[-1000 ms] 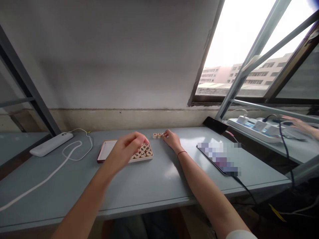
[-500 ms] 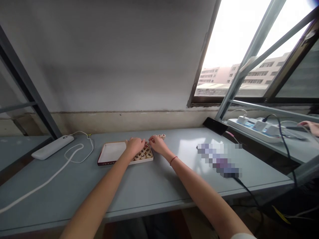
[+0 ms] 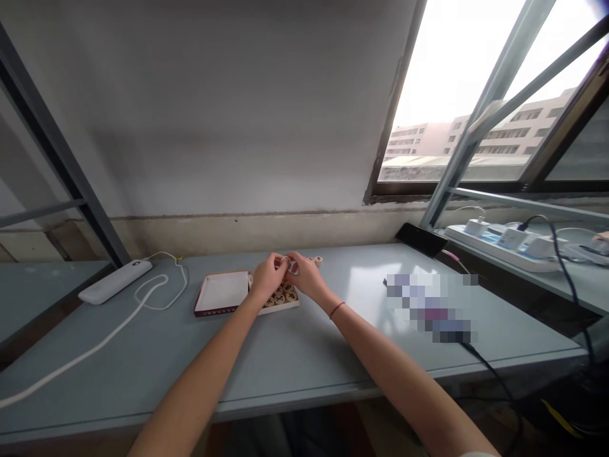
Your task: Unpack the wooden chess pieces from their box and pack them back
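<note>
Game pieces (image 3: pixel 280 298) sit in the box (image 3: pixel 285 306), just below and nearer me than my curled-in fingers (image 3: pixel 276 260), left hand (image 3: pixel 268 278) closer over them, right hand (image 3: pixel 305 278) by the box's back right corner, can't tell if I'm pinching one.

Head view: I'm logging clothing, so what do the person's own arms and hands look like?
The right hand is ungloved, with a thin red band around its wrist; a whitish sleeve edge shows at the picture's bottom. The left hand is ungloved too, with no band or sleeve in view.
</note>
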`<state>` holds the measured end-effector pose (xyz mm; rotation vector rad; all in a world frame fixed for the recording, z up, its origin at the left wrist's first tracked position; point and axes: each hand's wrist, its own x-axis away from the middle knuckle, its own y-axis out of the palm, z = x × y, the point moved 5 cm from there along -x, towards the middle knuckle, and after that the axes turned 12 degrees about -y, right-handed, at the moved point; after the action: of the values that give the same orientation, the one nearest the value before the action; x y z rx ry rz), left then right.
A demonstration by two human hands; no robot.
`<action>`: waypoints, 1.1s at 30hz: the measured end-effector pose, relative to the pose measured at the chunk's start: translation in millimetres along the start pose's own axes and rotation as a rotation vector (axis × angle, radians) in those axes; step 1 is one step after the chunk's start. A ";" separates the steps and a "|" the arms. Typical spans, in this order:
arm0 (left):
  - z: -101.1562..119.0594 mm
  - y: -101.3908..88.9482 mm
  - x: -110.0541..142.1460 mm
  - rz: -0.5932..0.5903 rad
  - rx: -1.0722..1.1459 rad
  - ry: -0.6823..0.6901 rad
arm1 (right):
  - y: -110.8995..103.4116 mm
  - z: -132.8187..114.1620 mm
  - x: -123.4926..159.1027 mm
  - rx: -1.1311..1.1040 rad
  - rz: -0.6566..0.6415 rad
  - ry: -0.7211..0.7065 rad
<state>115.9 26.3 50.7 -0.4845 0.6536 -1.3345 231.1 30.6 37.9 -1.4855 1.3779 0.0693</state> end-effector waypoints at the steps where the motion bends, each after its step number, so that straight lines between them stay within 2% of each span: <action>1: -0.8 -2.3 0.3 -0.016 0.094 0.001 | -2.0 -2.8 -1.7 -0.004 0.016 -0.013; 4: -6.5 -11.3 -0.8 0.000 0.290 -0.011 | -15.5 6.9 -5.6 -0.035 0.107 0.011; 7: -15.2 -20.8 -5.5 0.043 0.407 -0.037 | -41.3 48.6 -0.6 0.007 0.259 0.207; 9: -21.0 -24.0 -10.2 0.038 0.469 -0.051 | -57.0 78.8 6.8 0.119 0.290 0.301; 11: -27.0 -24.0 -14.8 0.019 0.498 -0.070 | -66.1 103.4 15.3 0.236 0.263 0.371; 13: -32.4 -21.9 -18.3 0.009 0.497 -0.091 | -66.4 120.2 23.0 0.278 0.199 0.421; 17: -37.8 -15.5 -20.7 -0.005 0.479 -0.108 | -55.1 131.4 31.2 0.326 0.025 0.447; 19: -36.8 -12.4 -19.5 -0.030 0.469 -0.101 | -51.3 127.7 30.8 0.370 -0.036 0.432; 21: -33.7 -10.2 -17.0 -0.053 0.448 -0.082 | -50.9 114.5 26.3 0.399 -0.015 0.375; 24: -28.2 -8.2 -12.6 -0.069 0.411 -0.065 | -44.0 72.5 12.2 0.273 0.035 0.140; 28: -25.9 -5.1 -10.6 -0.085 0.447 -0.100 | -24.4 8.4 -1.7 0.011 -0.040 -0.150; 30: -26.5 -4.2 -11.6 -0.089 0.484 -0.107 | -20.8 -7.7 -3.7 -0.003 -0.039 -0.187; 33: -29.3 -1.7 -13.7 -0.120 0.518 -0.120 | -21.5 -11.6 -2.7 -0.009 -0.012 -0.187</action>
<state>93.3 40.8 32.6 -0.1806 0.1655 -1.5108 239.6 19.6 58.1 -1.4562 1.2188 0.2024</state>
